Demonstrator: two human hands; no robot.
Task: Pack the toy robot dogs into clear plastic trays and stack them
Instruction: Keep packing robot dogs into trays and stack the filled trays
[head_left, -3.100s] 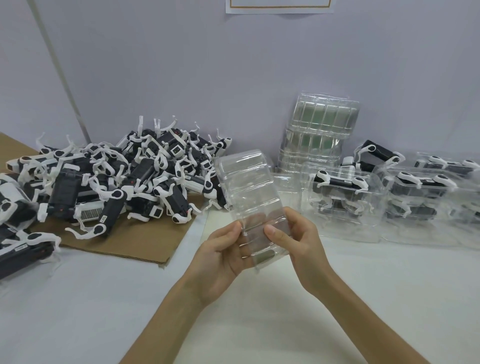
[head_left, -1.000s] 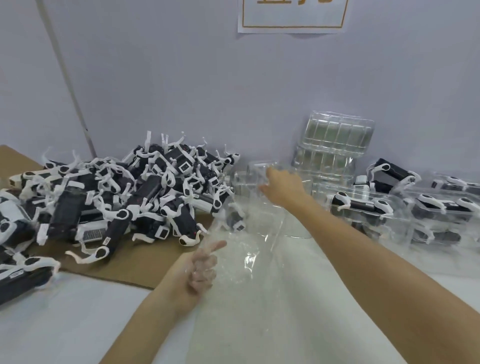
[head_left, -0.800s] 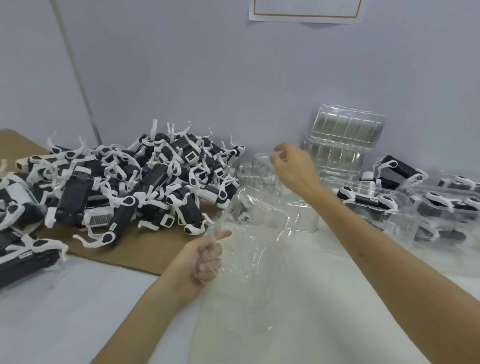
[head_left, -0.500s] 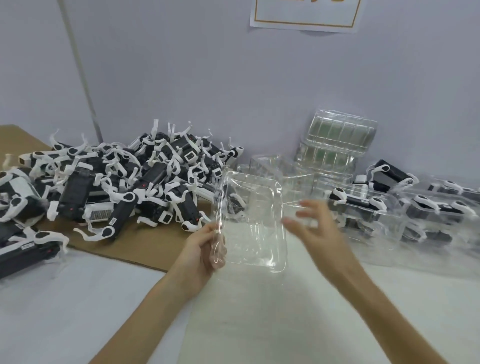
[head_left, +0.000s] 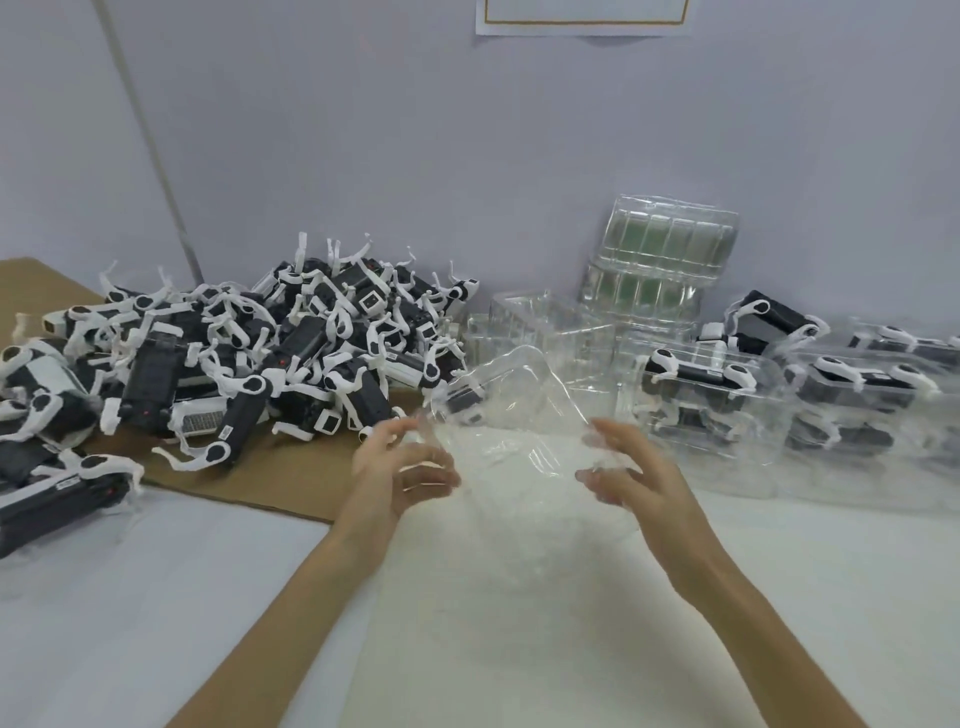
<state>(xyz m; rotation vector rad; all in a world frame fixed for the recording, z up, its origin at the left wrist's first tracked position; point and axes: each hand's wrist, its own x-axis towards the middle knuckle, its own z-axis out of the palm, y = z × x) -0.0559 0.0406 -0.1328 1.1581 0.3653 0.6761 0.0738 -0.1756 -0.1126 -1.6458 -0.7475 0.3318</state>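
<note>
Clear plastic tray (head_left: 511, 415): left hand (head_left: 397, 467), right hand (head_left: 636, 475) pinch its sides, grip half-wide. Toy robot dog pile (head_left: 260, 358) ten o'clock.

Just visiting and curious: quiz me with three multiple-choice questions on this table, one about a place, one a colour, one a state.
1. The loose toy dogs lie: A) on brown cardboard; B) in a bucket; C) on the floor.
2. Their colours: A) red, yellow; B) black, white; C) green.
3. The held clear tray is: A) empty; B) holding a dog; C) lidded.
A: pile sits on cardboard. B: black bodies, white legs. A: nothing lies in it between left hand and right hand.
</note>
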